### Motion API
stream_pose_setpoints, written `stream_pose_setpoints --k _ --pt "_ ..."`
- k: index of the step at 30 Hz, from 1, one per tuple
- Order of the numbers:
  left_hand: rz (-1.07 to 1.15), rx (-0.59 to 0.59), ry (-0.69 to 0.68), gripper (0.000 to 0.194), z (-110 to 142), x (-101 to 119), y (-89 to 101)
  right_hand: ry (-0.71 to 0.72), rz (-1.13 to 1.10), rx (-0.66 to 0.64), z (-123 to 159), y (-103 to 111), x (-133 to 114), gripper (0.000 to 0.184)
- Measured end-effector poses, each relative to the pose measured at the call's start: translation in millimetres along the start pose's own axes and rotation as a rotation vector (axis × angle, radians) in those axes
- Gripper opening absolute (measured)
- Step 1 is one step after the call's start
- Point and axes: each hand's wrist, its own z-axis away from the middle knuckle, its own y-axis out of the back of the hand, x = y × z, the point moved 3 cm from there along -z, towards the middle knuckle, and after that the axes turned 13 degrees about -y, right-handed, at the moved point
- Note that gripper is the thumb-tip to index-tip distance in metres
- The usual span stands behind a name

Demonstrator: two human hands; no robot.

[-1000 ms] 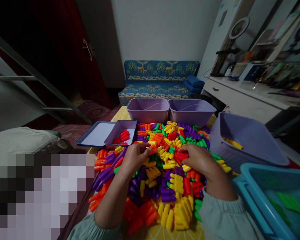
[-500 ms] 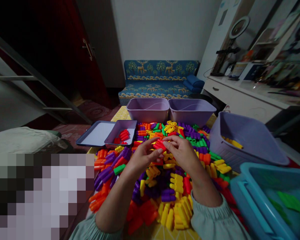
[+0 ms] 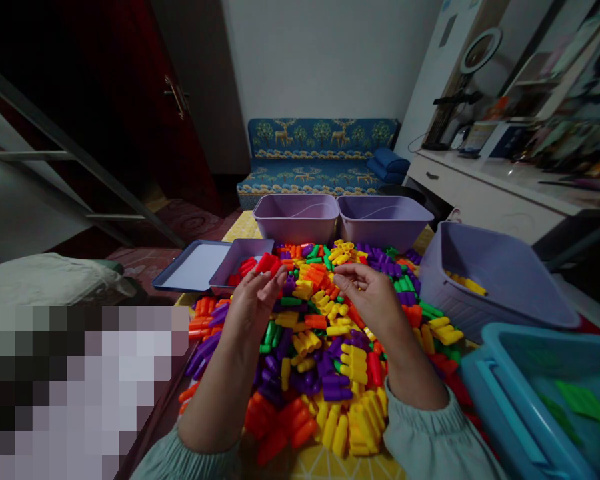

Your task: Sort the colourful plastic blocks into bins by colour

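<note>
Yellow patterned cloth (image 3: 330,469) is lying below; the left hand (image 3: 251,291) is grasping red plastic tubes (image 3: 269,262) near the purple rectangular tray (image 3: 251,247), ideally clearing its rim; the right hand (image 3: 367,291) is hovering apart, grip unclear.

A bright red, ribbed plastic block (image 3: 269,263) is held at the fingertips of the left hand (image 3: 254,291), above a loose, jumbled heap of yellow, purple, orange, green and red tube-shaped plastic blocks (image 3: 338,330).

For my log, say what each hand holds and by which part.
Left hand: red block, at its near side; exact contact hidden. Right hand: I can't tell if it holds anything.
</note>
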Motion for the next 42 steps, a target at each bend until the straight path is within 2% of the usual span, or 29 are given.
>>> stream_pose_setpoints --k 3,6,13,18,20,23,26,28,30,32,36,42 --pt "0.109 0.184 0.004 0.034 -5 16 4.1 0.007 -0.001 0.008 1 2 -1 0.028" --pt "0.187 0.275 0.028 0.042 -6 25 7.6 0.009 0.012 0.008 1 1 -2 0.027" --pt "0.204 0.341 0.041 0.054 -4 29 10.4 0.004 -0.011 -0.001 1 0 -3 0.025" --pt "0.105 0.311 0.056 0.043 -1 25 7.5 0.018 0.074 -0.002 1 -1 -1 0.023" --pt "-0.007 0.193 0.025 0.035 0 23 5.4 0.031 0.113 -0.006 1 -1 0 0.021" --pt "-0.313 -0.202 -0.137 0.030 3 20 -0.9 0.045 0.164 0.001 -2 4 4 0.020" --pt "-0.869 -0.586 -0.350 0.029 9 13 -3.3 0.034 0.279 0.047 -6 14 11 0.019" --pt "-1.254 -0.759 -0.444 0.028 13 5 -1.4 0.000 0.398 0.040 -9 18 18 0.022" --pt "-1.502 -0.871 -0.490 0.033 14 -3 1.1 -0.017 0.513 -0.021 -9 16 22 0.028" --pt "-1.601 -0.925 -0.517 0.038 14 -8 2.4 0.015 0.605 -0.109 -5 8 23 0.037" --pt "-1.658 -0.903 -0.530 0.037 13 -12 2.4 0.111 0.722 -0.205 6 -15 19 0.053" --pt "-1.549 -0.802 -0.472 0.033 10 -16 2.2 0.058 0.687 -0.179 7 -29 16 0.043"
